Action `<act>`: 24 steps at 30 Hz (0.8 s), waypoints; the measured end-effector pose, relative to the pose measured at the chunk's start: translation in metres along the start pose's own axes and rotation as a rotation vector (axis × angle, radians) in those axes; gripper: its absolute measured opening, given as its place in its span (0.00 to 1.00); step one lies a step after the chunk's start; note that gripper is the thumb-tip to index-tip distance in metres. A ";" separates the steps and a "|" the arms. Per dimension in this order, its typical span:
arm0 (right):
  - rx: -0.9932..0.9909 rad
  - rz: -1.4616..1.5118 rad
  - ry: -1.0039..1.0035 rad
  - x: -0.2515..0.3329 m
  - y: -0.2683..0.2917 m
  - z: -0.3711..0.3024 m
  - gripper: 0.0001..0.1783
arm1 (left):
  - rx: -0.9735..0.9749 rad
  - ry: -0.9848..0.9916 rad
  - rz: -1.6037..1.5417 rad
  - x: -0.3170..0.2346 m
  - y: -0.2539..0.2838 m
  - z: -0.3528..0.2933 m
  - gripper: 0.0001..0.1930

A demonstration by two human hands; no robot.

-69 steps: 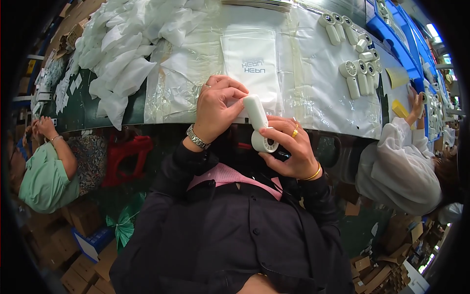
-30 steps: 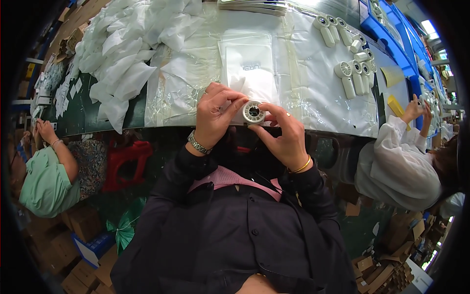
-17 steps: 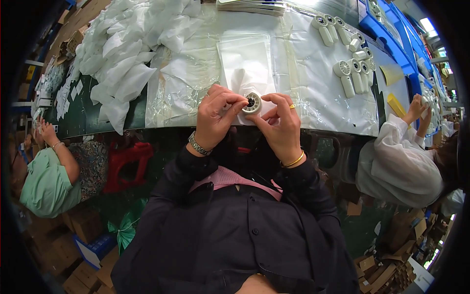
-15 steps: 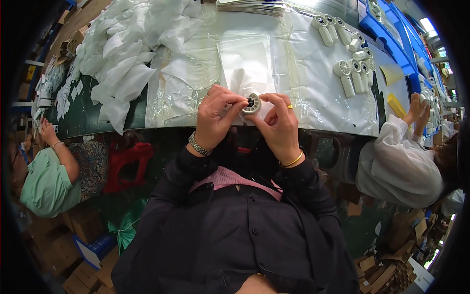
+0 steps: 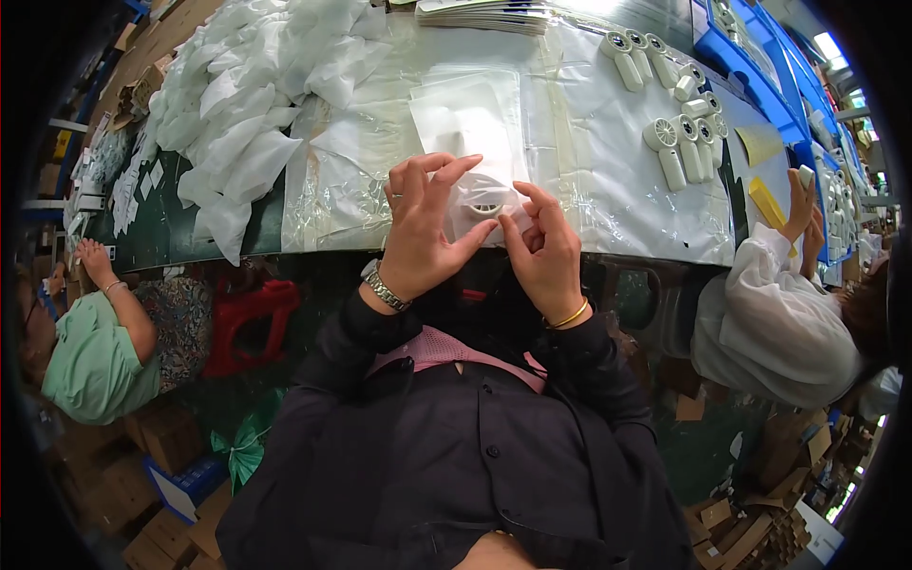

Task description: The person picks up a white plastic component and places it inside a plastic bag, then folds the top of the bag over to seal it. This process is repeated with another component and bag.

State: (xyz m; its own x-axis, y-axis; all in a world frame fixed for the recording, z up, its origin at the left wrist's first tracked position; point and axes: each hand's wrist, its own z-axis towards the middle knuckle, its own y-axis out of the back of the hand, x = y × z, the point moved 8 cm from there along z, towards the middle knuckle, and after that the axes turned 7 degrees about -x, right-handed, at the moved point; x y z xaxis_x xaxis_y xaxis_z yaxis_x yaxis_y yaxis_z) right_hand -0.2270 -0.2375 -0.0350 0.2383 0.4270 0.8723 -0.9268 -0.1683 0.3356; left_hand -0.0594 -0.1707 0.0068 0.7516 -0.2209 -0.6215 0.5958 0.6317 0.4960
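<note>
A small white handheld fan (image 5: 485,210) sits in the mouth of a translucent white bag (image 5: 468,197) near the table's front edge. Only the lower rim of its round, slotted head shows; thin film covers the rest. My left hand (image 5: 423,223) is spread, its index finger stretched over the bag and its thumb tip at the fan's lower rim. On the other side, my right hand (image 5: 545,245) grips the fan and bag edge between thumb and fingers. Just beyond lies a stack of flat white bags (image 5: 503,109).
At left is a large heap of filled white bags (image 5: 228,104). Several bare fans (image 5: 670,152) lie at right, near blue bins (image 5: 746,62) and a yellow strip (image 5: 768,211). Co-workers sit on both sides; a red stool (image 5: 252,323) stands at left.
The fan's head, bare before, is now mostly covered by the bag's film. My left fingers have opened from a pinch at its hub and stretched out. The bag stack shifted slightly.
</note>
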 end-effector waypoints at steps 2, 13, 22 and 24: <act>0.007 0.036 -0.006 0.001 0.001 -0.001 0.25 | 0.019 -0.029 0.164 -0.002 -0.004 0.002 0.40; 0.016 0.116 0.009 -0.009 0.001 -0.002 0.20 | -0.047 0.176 0.210 0.034 -0.002 0.017 0.40; 0.037 0.211 -0.087 -0.012 0.010 -0.003 0.17 | 0.110 0.692 -0.465 0.041 0.003 -0.040 0.31; 0.084 0.312 -0.237 -0.013 0.011 -0.004 0.17 | 0.110 0.783 -0.605 0.043 0.006 -0.046 0.29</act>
State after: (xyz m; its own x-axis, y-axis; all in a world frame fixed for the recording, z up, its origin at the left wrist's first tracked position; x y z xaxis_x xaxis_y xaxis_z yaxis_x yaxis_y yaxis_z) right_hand -0.2418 -0.2409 -0.0438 0.0184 0.1282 0.9916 -0.9406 -0.3342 0.0607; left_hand -0.0362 -0.1421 -0.0452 -0.0622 0.0947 -0.9936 0.8696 0.4937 -0.0074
